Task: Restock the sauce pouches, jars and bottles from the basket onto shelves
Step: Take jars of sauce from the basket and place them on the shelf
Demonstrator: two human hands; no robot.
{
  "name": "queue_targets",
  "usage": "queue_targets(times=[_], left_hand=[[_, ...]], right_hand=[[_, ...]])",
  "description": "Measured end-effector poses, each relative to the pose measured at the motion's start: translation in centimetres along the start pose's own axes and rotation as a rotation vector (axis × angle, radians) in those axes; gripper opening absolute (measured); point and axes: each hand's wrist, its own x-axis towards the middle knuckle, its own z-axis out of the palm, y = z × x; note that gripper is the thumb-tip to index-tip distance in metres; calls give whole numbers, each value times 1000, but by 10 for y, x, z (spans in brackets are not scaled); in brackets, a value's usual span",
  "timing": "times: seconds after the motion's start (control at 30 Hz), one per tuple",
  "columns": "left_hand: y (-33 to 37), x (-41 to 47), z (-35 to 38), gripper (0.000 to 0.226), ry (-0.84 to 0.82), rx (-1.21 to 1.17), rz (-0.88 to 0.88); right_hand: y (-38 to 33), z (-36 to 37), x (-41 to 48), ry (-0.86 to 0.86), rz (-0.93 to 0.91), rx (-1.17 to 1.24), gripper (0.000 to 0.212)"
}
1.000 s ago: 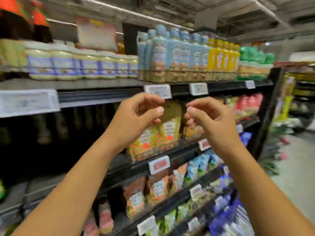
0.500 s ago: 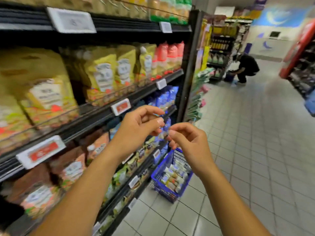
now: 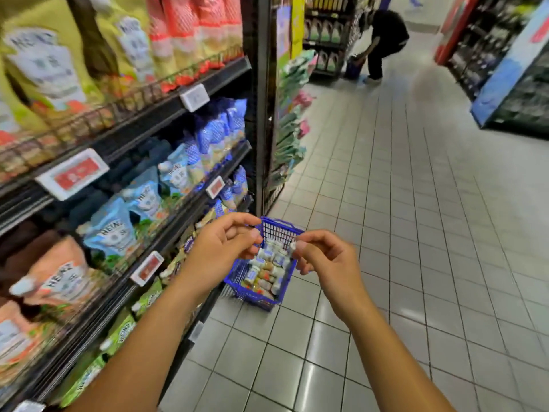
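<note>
A blue plastic basket (image 3: 258, 299) stands on the tiled floor beside the shelf unit, filled with several small sauce jars and bottles (image 3: 265, 273). My left hand (image 3: 221, 248) and my right hand (image 3: 325, 261) hover side by side above it, both with loosely curled fingers and nothing in them. On the left, the shelves (image 3: 154, 114) carry yellow pouches (image 3: 44, 69), red pouches (image 3: 190, 31), light blue pouches (image 3: 113, 233), orange-pink pouches (image 3: 59, 281) and green pouches (image 3: 121, 334) at the bottom.
Price tags (image 3: 72, 173) line the shelf edges. A black upright post (image 3: 260, 102) ends the shelf unit, with hanging packets (image 3: 289, 120) past it. A person in black (image 3: 383, 34) bends down at the aisle's far end. Another display (image 3: 511, 72) stands at the right.
My view has swung from the upper shelves down and right to the aisle floor and basket. Both empty hands have come down with it, from the yellow pouches to above the basket.
</note>
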Motion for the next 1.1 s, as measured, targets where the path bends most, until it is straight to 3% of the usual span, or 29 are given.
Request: queue_targets(times=[0.6,0.97,1.1], left_hand=[[-107,135,-89,17,-22,93,-377],[-131,238,-64,17,-121,51,-442],[-145,281,-49,17,-153,49,-440]], right_hand=[[101,41,146,115,301,-42,6],[134,15,188,243,401,-77,24],[146,-1,213,243,443,-72,15]])
